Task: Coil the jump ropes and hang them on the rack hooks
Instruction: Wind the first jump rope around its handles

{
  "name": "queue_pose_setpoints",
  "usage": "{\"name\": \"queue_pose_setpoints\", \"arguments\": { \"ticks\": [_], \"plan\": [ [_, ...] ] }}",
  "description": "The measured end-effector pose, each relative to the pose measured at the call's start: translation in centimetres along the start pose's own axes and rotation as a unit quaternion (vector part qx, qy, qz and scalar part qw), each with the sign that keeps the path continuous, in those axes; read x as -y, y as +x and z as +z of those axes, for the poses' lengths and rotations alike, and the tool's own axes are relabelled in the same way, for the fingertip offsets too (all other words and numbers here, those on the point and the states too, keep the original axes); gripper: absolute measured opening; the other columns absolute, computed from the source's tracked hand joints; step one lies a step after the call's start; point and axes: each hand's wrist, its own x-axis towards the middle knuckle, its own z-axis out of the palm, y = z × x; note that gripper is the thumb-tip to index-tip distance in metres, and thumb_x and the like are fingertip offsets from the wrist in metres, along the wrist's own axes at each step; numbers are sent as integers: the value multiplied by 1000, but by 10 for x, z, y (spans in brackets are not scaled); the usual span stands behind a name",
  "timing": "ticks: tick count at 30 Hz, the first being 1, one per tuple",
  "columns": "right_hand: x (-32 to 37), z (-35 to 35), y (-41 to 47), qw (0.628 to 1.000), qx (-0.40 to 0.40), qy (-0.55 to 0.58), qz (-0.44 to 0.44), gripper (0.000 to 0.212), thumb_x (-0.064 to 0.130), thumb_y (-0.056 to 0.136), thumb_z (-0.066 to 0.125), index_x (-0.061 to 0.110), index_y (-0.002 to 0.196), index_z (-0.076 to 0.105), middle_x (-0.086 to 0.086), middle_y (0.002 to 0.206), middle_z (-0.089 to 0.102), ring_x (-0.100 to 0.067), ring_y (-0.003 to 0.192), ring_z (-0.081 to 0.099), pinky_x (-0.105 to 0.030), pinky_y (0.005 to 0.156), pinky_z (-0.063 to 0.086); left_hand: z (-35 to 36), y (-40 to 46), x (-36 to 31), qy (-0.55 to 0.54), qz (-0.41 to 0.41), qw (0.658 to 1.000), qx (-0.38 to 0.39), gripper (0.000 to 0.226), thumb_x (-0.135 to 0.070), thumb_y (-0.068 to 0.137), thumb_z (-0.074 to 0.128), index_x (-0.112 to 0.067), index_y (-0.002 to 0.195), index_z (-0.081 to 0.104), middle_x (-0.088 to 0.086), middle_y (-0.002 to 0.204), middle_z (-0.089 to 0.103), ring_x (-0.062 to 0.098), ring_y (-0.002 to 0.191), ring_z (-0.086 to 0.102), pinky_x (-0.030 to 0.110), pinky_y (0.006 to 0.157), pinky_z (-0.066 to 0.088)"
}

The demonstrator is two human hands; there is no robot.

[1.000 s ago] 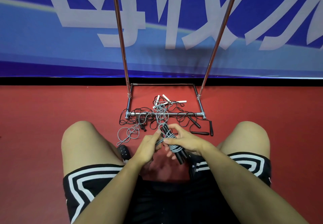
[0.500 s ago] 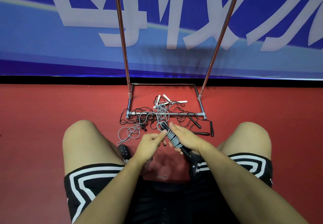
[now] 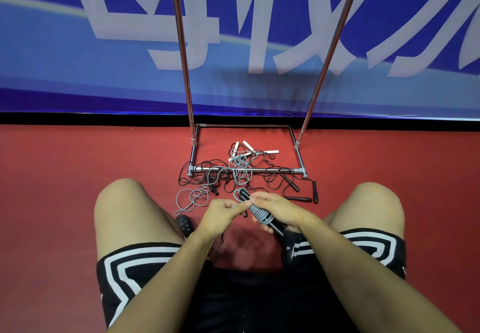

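Note:
I squat on the red floor facing a chrome rack. My right hand grips the black handles of a grey jump rope, with grey cord wound in tight turns around them. My left hand pinches the free grey cord beside the wrapped part. More grey cord trails in loose loops on the floor to the left. The rack's hooks are out of view above.
A tangle of black ropes and one with white handles lies over the rack's base bar. Black handles lie at the right. Two uprights rise before a blue banner. My knees flank my hands.
More grey cord is wound round the handles than a second ago. My left hand has come back to the bundle with the cord; the right hand has turned the handles slightly.

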Motion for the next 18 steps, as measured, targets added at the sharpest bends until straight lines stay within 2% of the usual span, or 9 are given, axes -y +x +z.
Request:
{"name": "queue_pose_setpoints", "arguments": {
  "ticks": [4, 7, 9, 12, 14, 16, 18],
  "plan": [
    [-1, -1, 1, 1000, 1, -11, 0, 31, 39, 105, 55, 14, 123, 59, -12, 91, 70, -22, 59, 60, -29, 49, 50, 2, 3, 5, 3, -25, 1000, -2, 60, -38, 86, 80, -26, 35, 51, -6, 49, 26, 9, 46, 19, 26, 50, 19],
    [-2, -2, 0, 1000, 23, 0, 9, 33, 37, 107, 51, 10, 127, 54, -15, 99, 72, -24, 62, 61, -30, 51, 52, 2, 6, 8, 12, -35, 999, -4, 61, -39, 83, 82, -26, 33, 50, -11, 44, 28, 7, 42, 21, 22, 48, 22],
    [-3, -1, 2, 999, 27, 20, 16, 34, 40, 108, 47, 12, 129, 53, -15, 97, 71, -24, 65, 63, -30, 53, 53, 3, 7, 7, 10, -39, 999, -17, 59, -35, 85, 82, -26, 34, 52, -16, 39, 31, 3, 37, 26, 18, 47, 25],
    [-6, 1, 9, 997, 0, 70, 30, 37, 45, 108, 44, 22, 134, 54, -16, 98, 71, -26, 67, 67, -32, 57, 57, 4, 7, 5, -8, -38, 998, -41, 41, -30, 86, 81, -22, 51, 62, -16, 35, 39, -1, 35, 34, 18, 52, 32],
    [-5, 3, 11, 996, -26, 78, 34, 36, 40, 109, 43, 24, 140, 52, -17, 103, 72, -25, 69, 68, -31, 61, 60, 6, 6, 4, -16, -30, 998, -47, 34, -27, 89, 78, -14, 60, 67, -17, 36, 44, -3, 37, 38, 14, 53, 33],
    [-3, 6, 11, 996, -38, 71, 26, 34, 33, 110, 43, 23, 141, 53, -15, 108, 72, -22, 74, 67, -29, 66, 58, 7, 5, 7, -35, -24, 998, -51, 30, -28, 93, 73, -7, 73, 76, -16, 42, 48, -2, 41, 39, 17, 54, 34],
    [-4, 6, 13, 998, -43, 38, 3, 34, 29, 110, 46, 16, 138, 57, -10, 112, 70, -20, 85, 64, -30, 75, 55, 8, 6, 12, -62, -32, 996, -49, 36, -31, 100, 64, -3, 84, 78, -10, 49, 49, 4, 43, 36, 24, 52, 31]
  ]
}}
